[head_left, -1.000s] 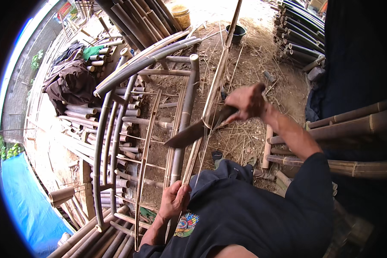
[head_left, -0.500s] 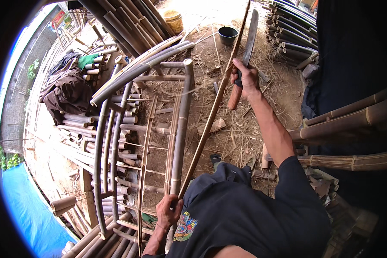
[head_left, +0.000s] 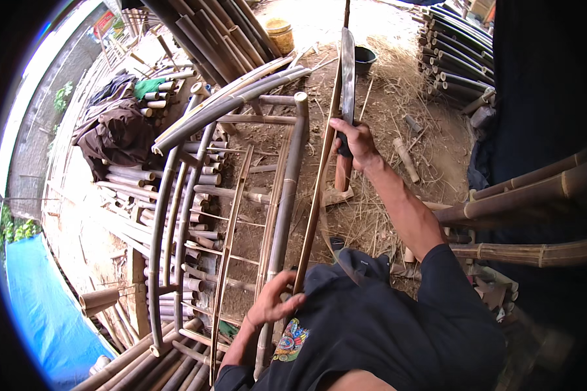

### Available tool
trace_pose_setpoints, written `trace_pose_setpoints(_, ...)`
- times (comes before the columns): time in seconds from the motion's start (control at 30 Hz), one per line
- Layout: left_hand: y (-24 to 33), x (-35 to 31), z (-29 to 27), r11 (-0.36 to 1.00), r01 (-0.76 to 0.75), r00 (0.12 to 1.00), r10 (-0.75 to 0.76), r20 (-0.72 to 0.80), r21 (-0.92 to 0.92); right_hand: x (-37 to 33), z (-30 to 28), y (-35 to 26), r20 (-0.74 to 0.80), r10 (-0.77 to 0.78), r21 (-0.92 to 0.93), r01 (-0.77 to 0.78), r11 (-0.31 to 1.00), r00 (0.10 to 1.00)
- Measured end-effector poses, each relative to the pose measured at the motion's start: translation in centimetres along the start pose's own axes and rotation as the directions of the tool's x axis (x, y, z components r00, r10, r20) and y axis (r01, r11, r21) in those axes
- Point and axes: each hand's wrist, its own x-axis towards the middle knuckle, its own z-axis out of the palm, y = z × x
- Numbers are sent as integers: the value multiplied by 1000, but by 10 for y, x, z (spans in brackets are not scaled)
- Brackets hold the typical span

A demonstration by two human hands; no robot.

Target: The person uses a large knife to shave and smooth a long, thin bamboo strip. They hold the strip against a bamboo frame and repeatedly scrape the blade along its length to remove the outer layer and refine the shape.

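Note:
My right hand (head_left: 357, 142) is closed round the handle of a machete (head_left: 348, 72), its broad blade pointing away from me. The blade lies close alongside a long, thin bamboo strip (head_left: 319, 189), and my right thumb presses on that strip. A thin curled sliver (head_left: 327, 225) hangs beside its lower part. My left hand (head_left: 275, 304) is open, thumb and fingers apart, at the strip's near end and over a bamboo pole. That thick pole (head_left: 284, 208) belongs to a bamboo frame left of the strip. Whether the left fingers touch the strip I cannot tell.
Stacked bamboo poles (head_left: 456, 58) stand at the far right, with a black bucket (head_left: 365, 60) and a yellow bucket (head_left: 280, 38) at the back. Brown cloth (head_left: 119, 133) covers cut bamboo on the left. Thick bamboo lengths (head_left: 522, 195) jut in from the right. Shavings litter the ground.
My right hand has come left and nearer with the machete, whose blade is now against the strip. My left hand has opened from its grip at the strip's near end.

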Motion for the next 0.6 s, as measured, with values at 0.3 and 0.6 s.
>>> trace_pose_setpoints(0.3, 35, 116, -25, 856, -49, 931, -148, -335, -514, -20, -9, -3, 389, -154, -468, 339, 816, 908)
trace_pose_setpoints(0.6, -3, 3, -78, 928, -1, 637, -286, -716, -372, 20, -263, -64, -275, -588, -959, -260, 112, 761)
